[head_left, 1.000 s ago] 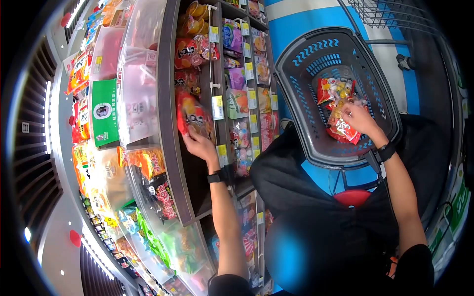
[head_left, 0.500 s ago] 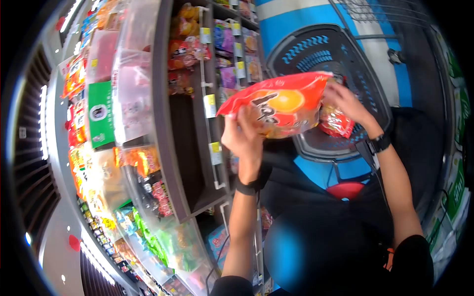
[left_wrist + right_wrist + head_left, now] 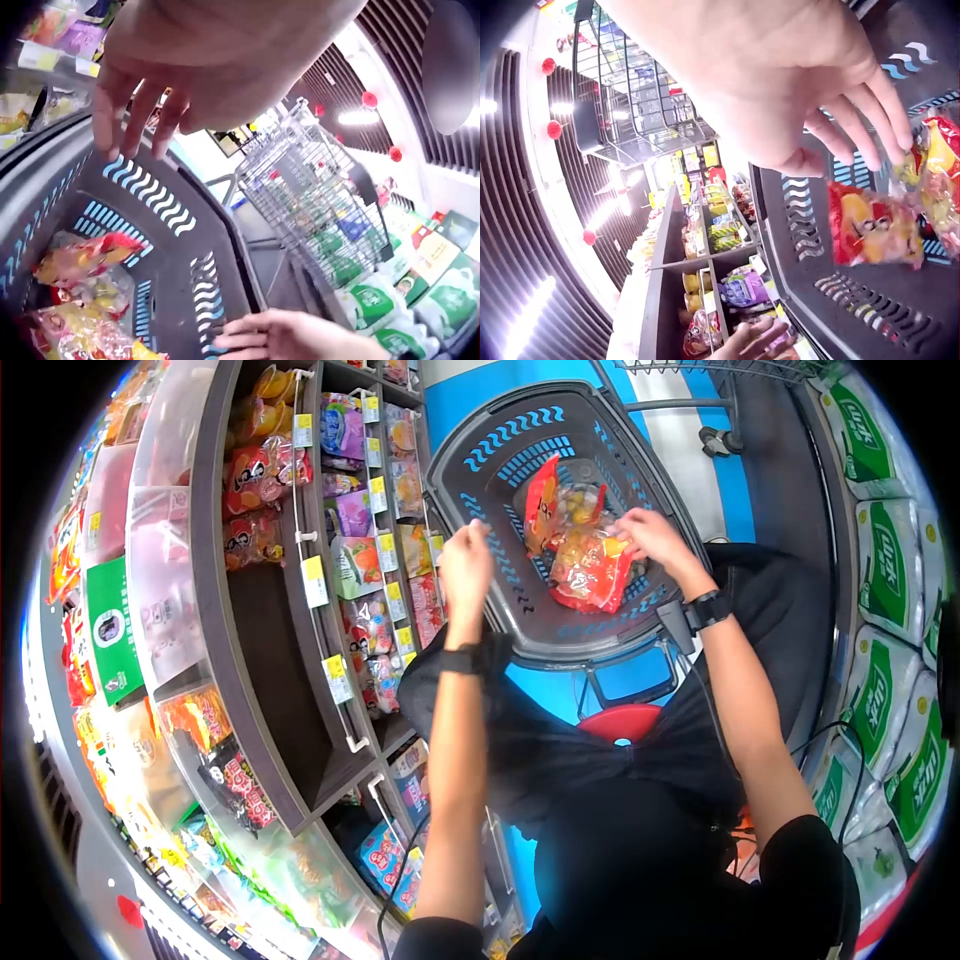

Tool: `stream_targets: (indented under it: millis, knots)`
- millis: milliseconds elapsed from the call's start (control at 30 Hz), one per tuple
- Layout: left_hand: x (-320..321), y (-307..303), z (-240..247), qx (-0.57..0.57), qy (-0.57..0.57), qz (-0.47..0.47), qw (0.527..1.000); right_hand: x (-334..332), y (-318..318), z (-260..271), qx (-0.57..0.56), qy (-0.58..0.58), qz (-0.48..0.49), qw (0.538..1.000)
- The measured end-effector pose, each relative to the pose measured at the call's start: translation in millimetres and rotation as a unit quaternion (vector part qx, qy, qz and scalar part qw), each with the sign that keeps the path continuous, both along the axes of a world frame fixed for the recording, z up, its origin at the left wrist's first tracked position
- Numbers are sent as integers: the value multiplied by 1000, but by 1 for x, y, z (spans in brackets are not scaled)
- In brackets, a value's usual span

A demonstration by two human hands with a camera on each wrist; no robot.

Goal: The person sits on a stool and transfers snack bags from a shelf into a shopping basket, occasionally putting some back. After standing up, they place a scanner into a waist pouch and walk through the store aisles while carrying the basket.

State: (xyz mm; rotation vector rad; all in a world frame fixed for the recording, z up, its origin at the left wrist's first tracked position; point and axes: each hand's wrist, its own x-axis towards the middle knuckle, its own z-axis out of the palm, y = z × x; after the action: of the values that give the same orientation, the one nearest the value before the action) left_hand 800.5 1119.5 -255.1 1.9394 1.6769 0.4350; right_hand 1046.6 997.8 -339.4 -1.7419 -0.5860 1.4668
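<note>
A dark grey shopping basket (image 3: pixel 480 470) holds several bags of sweets. One red bag (image 3: pixel 541 505) with an orange print stands tilted along the basket's left side; the right wrist view shows this red bag (image 3: pixel 874 225) front on. Beside it lies a clear and red bag (image 3: pixel 590 570) of wrapped pieces. My left hand (image 3: pixel 467 570) is over the basket's left rim, its fingers hanging loosely with nothing in them, as the left wrist view of the hand (image 3: pixel 150 97) shows. Over the basket's right side, my right hand (image 3: pixel 655 545) has its fingers extended near the clear and red bag.
Left of the basket rise shelves with bagged sweets (image 3: pixel 265 475) and price tags (image 3: pixel 315 580). A dark shelf compartment (image 3: pixel 285 680) is nearest my left arm. Green and white packs (image 3: pixel 885 560) are stacked at right. A wire cart (image 3: pixel 315 195) stands beyond the basket.
My left hand took the red bag from the shelf, carried it right and let it go in the basket. It has since drawn back to the left rim. The head view has shifted.
</note>
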Motion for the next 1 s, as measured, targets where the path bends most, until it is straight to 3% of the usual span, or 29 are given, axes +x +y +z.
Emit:
stream_targets:
  millis: [67,133,300,367,400,500,533,567,667,800,833,900,967,1000]
  knots:
    - [-12,6,29,-141,-13,-9,990,-5,6,-5,-50,-17,63,997]
    - [-24,8,49,-202,-100,-12,974,-14,17,-17,-87,-30,68,993]
    - [-47,5,39,-235,-273,44,932,-21,51,-87,-143,-74,80,984]
    - [-50,-2,23,-248,-338,38,907,-17,63,-136,-97,-309,173,930]
    - [-52,-6,15,-250,-350,45,902,-21,64,-163,-97,-316,177,927]
    - [-59,-4,-9,-234,-293,51,926,-27,96,-203,-42,-260,89,961]
    - [-58,-5,-9,-204,-258,50,943,-40,101,-197,-33,-233,75,969]
    - [-55,-2,-6,-207,-258,53,942,-50,109,-166,-102,-145,36,983]
    - [-48,13,-9,-207,-271,48,939,-51,121,-241,-136,-221,-4,966]
    - [-43,32,1,-177,-241,41,953,-23,119,-313,-152,-216,22,964]
    - [-42,37,6,-174,-246,35,953,-14,128,-316,11,-354,198,914]
    - [-41,45,7,-157,-264,23,951,-8,139,-306,84,-398,274,872]
    - [-40,51,9,-156,-266,18,951,-14,151,-267,55,-401,307,861]
    - [-41,52,7,-156,-267,13,951,-24,152,-236,-16,-409,274,870]
